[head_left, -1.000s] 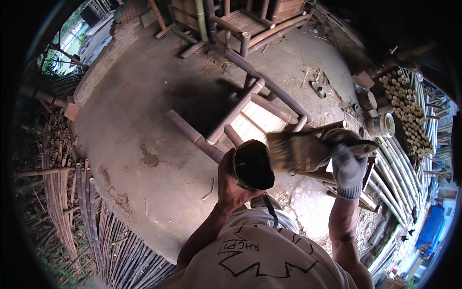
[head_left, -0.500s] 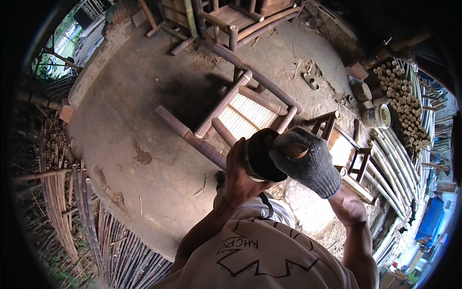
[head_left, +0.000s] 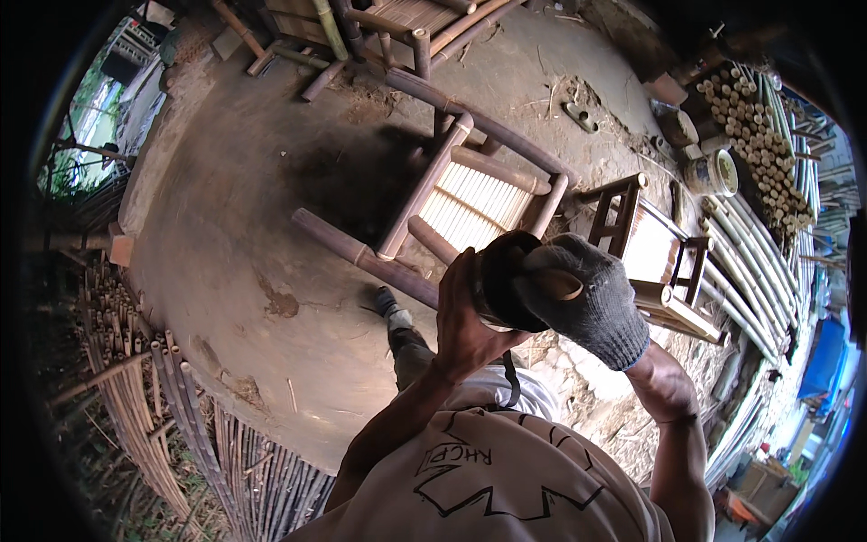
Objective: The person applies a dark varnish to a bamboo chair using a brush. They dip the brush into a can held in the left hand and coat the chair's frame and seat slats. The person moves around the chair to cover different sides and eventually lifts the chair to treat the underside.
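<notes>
My bare left hand (head_left: 466, 323) is wrapped around a dark, rounded, can-like object (head_left: 497, 280) in front of my chest. My right hand (head_left: 589, 303), in a grey knitted glove, is closed around a wooden handle (head_left: 562, 285) whose rounded brown end shows by the thumb. The rest of that tool is hidden by the glove and the dark object, which it meets or overlaps. Beyond my hands a bamboo chair (head_left: 483, 194) with a pale slatted panel lies on the floor.
A small bamboo stool (head_left: 646, 244) stands at the right, near a white bucket (head_left: 713, 173) and a stack of cut bamboo (head_left: 759, 149). More bamboo furniture (head_left: 388, 36) is at the far side. Dark poles (head_left: 262, 470) lie lower left on the concrete floor (head_left: 226, 226).
My left foot and lower leg have come into view beside the chair, and the view has shifted slightly. Both hands keep their holds, close together as before.
</notes>
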`<state>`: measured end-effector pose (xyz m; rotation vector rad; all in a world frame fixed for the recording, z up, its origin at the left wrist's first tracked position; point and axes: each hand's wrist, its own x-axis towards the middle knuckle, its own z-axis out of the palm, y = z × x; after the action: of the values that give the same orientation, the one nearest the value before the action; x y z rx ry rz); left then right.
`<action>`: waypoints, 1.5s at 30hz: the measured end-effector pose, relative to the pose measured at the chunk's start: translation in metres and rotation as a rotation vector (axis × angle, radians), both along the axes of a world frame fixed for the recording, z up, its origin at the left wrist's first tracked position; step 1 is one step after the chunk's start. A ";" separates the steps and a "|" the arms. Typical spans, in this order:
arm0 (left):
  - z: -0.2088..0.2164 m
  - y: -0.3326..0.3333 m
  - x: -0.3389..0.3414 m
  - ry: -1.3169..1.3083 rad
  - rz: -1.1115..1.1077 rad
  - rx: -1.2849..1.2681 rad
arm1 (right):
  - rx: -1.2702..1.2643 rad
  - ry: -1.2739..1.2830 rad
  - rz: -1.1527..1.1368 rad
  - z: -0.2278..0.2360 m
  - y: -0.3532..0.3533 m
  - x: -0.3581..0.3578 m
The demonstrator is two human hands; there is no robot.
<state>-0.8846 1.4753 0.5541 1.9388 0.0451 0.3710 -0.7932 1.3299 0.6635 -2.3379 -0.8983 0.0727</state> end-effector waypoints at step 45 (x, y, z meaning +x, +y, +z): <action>-0.157 0.271 0.041 0.458 0.343 0.554 | 0.985 0.465 -0.971 -0.503 0.186 0.404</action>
<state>-0.8439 1.7467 0.3968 2.5390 0.6372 0.1598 -0.3890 1.5155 0.1607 -1.4722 0.4276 -0.1837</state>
